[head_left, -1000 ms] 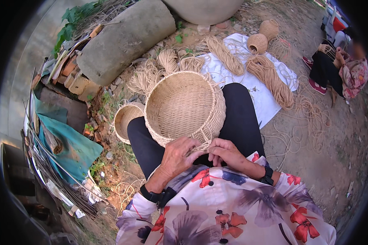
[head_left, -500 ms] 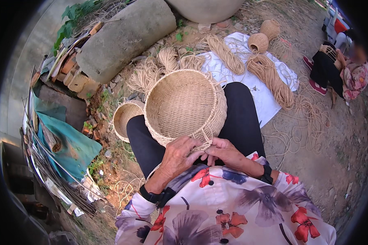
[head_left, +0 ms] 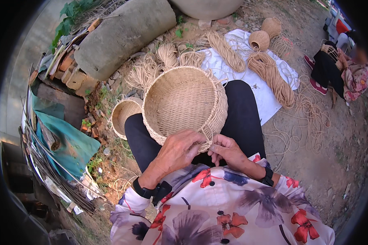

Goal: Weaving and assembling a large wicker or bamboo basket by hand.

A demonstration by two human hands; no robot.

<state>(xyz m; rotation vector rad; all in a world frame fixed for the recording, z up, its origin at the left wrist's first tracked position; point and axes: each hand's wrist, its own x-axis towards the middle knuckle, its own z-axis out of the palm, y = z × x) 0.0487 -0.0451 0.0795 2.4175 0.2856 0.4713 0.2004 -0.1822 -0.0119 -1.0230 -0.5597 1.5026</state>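
Observation:
A round woven basket (head_left: pixel 180 102) rests tilted on my lap, its open mouth toward me and a braided rim running round it. My left hand (head_left: pixel 180 148) is closed on the near part of the rim, its thumb and fingertips pressed together there. Just to its right, my right hand (head_left: pixel 227 151) pinches at the same stretch of rim, fingers bent inward. A loop of cord stands up from the rim beside the fingertips. Whether the right fingertips hold a cord end or the rim itself, I cannot make out.
A smaller basket (head_left: pixel 124 116) sits by my left knee. Cord bundles (head_left: pixel 270 77) lie on a white sheet (head_left: pixel 270 116), with two small round woven pieces (head_left: pixel 259 40) behind. Loose cord trails over the ground at right. Another person (head_left: pixel 347 71) sits at far right; a concrete cylinder (head_left: pixel 126 38) lies far left.
My left hand has shifted slightly up and right along the rim, its back now turned more upward. My right hand stays close by, its fingers moved a little. The basket has barely moved.

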